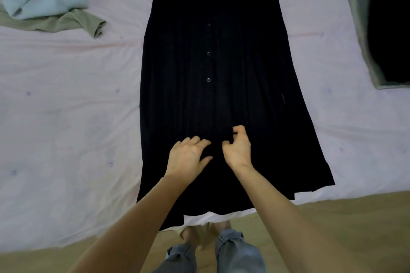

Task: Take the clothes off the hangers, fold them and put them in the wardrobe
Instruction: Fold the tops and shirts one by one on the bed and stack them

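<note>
A long black button-front garment [208, 86] is lying flat down the middle of the frame on a pale pink bed sheet [66, 117], its hem spilling over the bed's lower edge. The person's left hand [188, 157] is resting on the lower front with fingers spread; the right hand [237, 150] is curling beside it, fingers bent and apparently pinching a small fold of cloth near the placket. The fabric looks soft, light and drapey, likely to slide and bunch, so the shoulders or side seams seem the surest holds. A crumpled light-blue and olive pile of clothes [44, 0] is lying at upper left; a folded dark and grey stack [381, 35] is sitting at upper right. No readable label or writing is showing.
</note>
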`<state>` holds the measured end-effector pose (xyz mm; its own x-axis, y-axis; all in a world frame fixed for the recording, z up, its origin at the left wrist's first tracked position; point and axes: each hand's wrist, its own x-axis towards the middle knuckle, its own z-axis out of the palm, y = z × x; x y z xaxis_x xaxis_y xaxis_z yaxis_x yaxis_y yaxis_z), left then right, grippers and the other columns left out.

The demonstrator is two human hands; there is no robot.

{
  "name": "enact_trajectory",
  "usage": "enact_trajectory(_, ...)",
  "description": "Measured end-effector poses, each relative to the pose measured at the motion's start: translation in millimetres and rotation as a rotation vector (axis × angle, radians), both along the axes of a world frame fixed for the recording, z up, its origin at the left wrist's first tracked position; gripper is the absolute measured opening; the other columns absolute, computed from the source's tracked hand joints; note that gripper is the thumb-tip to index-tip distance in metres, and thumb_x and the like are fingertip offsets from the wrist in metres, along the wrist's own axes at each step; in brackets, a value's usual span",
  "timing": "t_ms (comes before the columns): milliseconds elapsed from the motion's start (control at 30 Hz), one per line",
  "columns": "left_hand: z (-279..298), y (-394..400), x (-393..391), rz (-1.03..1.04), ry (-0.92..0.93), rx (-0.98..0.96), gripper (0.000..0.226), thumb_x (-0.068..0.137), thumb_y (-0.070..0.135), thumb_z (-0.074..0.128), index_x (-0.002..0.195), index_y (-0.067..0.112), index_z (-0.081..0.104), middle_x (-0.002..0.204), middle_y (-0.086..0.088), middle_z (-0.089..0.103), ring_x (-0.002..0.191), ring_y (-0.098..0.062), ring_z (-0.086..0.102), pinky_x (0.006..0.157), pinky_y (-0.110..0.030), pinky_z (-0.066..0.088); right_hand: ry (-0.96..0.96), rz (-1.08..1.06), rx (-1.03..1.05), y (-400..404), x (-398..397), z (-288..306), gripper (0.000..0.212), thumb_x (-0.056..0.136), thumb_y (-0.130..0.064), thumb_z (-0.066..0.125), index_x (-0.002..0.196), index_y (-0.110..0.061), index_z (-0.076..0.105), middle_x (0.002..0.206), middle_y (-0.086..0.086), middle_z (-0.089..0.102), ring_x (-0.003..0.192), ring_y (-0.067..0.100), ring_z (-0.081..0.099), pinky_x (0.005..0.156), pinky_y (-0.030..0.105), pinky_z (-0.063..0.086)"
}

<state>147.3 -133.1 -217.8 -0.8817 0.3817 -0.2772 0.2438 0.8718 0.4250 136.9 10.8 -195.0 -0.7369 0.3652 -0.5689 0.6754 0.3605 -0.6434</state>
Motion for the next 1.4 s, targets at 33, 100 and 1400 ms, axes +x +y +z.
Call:
enact_trajectory(33, 0, 2, 1, 0.052, -0.005, 0.038, 0.035, 0.094, 0.043, 0.055, 0.126, 0.029, 0.058, 0.109, 0.009, 0.058, 0.098, -0.012, 0.058, 0.082, -0.027, 0.046, 0.008, -0.065, -0.052, 5, 4, 0, 0.026, 0.093, 0.000, 0.052, 0.108, -0.020, 0.052, 0.096, -0.006, 0.059, 0.086, 0.010, 0.061, 0.069, 0.013, 0.050)
enact_trajectory(100, 3, 5, -2, 0.170, -0.019, 0.117, 0.024, 0.095, 0.036, 0.057, 0.116, 0.025, 0.061, 0.106, 0.009, 0.056, 0.090, -0.011, 0.060, 0.071, -0.029, 0.051, 0.002, -0.177, -0.190, 12, 14, 0, 0.020, 0.095, -0.004, 0.055, 0.096, -0.023, 0.057, 0.090, -0.004, 0.064, 0.082, 0.012, 0.065, 0.076, 0.023, 0.056)
enact_trajectory(1400, 57, 59, -29, 0.545, -0.307, 0.528, 0.006, 0.087, 0.021, 0.071, 0.091, 0.022, 0.068, 0.084, 0.011, 0.064, 0.065, -0.001, 0.061, 0.063, -0.008, 0.048, -0.010, 0.330, 0.650, 86, 14, -8, 0.065, 0.089, -0.030, 0.065, 0.144, -0.013, 0.034, 0.150, 0.013, 0.033, 0.137, 0.030, 0.032, 0.109, 0.046, 0.032)
